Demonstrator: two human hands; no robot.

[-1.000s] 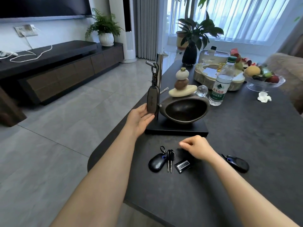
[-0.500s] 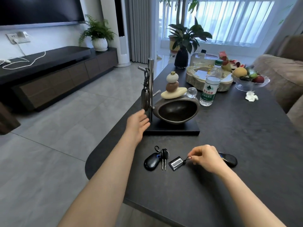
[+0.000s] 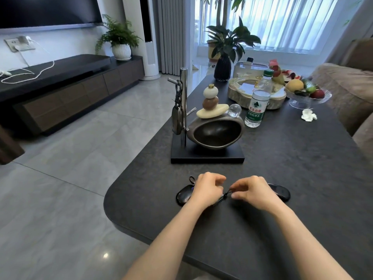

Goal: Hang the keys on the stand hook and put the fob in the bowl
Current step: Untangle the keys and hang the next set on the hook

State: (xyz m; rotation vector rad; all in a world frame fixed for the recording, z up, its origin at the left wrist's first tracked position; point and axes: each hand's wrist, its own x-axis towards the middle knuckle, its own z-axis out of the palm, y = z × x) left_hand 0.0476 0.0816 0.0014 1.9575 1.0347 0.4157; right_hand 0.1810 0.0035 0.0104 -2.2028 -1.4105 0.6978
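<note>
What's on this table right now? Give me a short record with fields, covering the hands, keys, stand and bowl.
left hand: over the tag and keys near the table's front edge
right hand: pinching a thin black cord
black fob: flat on the table, left of the hands
second fob: behind the right hand
stand: one key holder hanging from its top hook
bowl: nothing visible inside

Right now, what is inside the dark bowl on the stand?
The bowl shows only its bare dark inside; no fob lies there. Stacked stones and a glass ball sit on its far rim.
</note>
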